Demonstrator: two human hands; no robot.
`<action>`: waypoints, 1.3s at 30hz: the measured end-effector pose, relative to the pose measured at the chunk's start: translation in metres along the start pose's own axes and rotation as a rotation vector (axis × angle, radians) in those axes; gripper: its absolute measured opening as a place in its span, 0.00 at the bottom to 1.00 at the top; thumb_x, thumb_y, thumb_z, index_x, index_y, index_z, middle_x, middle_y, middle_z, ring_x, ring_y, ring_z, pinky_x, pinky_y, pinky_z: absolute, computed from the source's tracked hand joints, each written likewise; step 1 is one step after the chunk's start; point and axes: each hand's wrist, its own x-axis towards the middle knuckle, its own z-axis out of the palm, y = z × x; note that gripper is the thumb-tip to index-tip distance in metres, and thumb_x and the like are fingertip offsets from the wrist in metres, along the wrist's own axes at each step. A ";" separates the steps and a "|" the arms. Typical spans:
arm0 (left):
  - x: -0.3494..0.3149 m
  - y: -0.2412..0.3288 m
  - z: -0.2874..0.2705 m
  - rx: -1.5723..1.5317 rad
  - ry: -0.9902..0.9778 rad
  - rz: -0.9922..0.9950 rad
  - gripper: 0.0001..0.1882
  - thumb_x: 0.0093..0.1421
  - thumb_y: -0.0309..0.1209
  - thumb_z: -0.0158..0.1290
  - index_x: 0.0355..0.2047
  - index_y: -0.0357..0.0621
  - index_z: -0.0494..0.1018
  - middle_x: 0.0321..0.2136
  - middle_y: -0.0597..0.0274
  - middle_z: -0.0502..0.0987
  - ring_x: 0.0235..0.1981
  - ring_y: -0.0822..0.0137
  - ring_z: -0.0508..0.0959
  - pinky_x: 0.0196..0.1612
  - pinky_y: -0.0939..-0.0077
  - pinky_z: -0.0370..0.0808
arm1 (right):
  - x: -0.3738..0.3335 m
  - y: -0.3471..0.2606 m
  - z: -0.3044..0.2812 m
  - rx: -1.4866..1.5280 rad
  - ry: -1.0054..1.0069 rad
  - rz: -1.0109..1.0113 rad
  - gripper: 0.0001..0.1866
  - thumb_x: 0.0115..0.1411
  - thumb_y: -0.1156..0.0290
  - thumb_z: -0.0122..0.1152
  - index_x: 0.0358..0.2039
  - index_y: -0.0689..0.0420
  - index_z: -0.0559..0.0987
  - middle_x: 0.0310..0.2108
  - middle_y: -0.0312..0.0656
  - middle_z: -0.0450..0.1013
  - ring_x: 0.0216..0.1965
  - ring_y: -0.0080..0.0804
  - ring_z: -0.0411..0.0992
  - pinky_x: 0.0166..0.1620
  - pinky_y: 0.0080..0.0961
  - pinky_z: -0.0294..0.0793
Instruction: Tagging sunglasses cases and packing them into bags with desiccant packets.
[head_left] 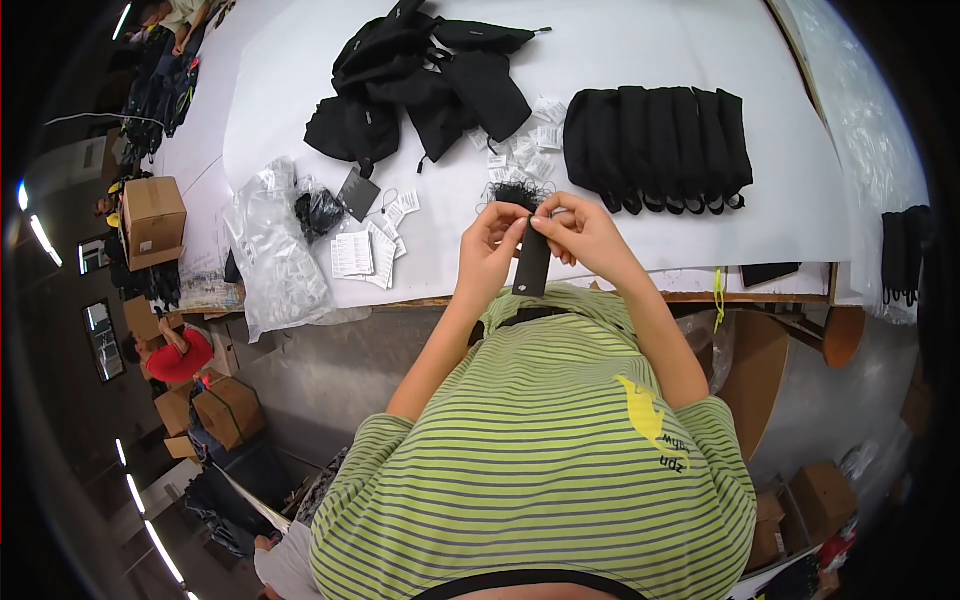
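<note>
Both my hands meet at the table's near edge over a black hang tag [533, 268]. My left hand [490, 245] pinches the tag's top end from one side. Thumb and fingers of my right hand [580, 232] close on the same end from the other side; whether a string runs between the fingertips is too small to tell. The tag hangs down toward my striped shirt. Just beyond my fingers lies a tangle of black tag strings [515, 193]. Small white labels [525, 150] are scattered behind it.
Black fabric bags [400, 90] lie heaped at the far middle of the white table [640, 245]. A row of black pouches [655, 150] stands to the right. Left are clear plastic bags [275, 260], white printed cards [353, 255] and a dark tag [358, 193]. Cardboard boxes [153, 222] sit further left.
</note>
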 end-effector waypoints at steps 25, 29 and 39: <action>0.139 0.064 -0.082 1.338 -0.099 0.471 0.08 0.48 0.34 0.59 0.21 0.44 0.74 0.24 0.61 0.71 0.35 0.61 0.69 0.43 0.66 0.61 | -0.013 0.007 -0.014 0.013 0.284 -0.148 0.06 0.56 0.71 0.59 0.29 0.59 0.76 0.15 0.28 0.67 0.17 0.11 0.63 0.18 0.11 0.57; 0.068 0.045 -0.078 0.839 -0.253 0.007 0.10 0.51 0.31 0.57 0.32 0.39 0.78 0.24 0.60 0.78 0.23 0.69 0.74 0.26 0.77 0.67 | -0.013 0.009 0.003 -0.391 0.310 -0.284 0.05 0.54 0.71 0.60 0.27 0.59 0.77 0.11 0.32 0.63 0.14 0.15 0.60 0.18 0.17 0.54; -0.040 -0.026 -0.033 -0.158 0.051 -0.389 0.12 0.55 0.27 0.55 0.39 0.36 0.76 0.25 0.65 0.77 0.16 0.84 0.62 0.17 0.90 0.56 | -0.028 0.029 0.033 -0.853 0.216 -0.448 0.05 0.51 0.67 0.61 0.28 0.52 0.79 0.11 0.37 0.65 0.13 0.29 0.65 0.19 0.25 0.61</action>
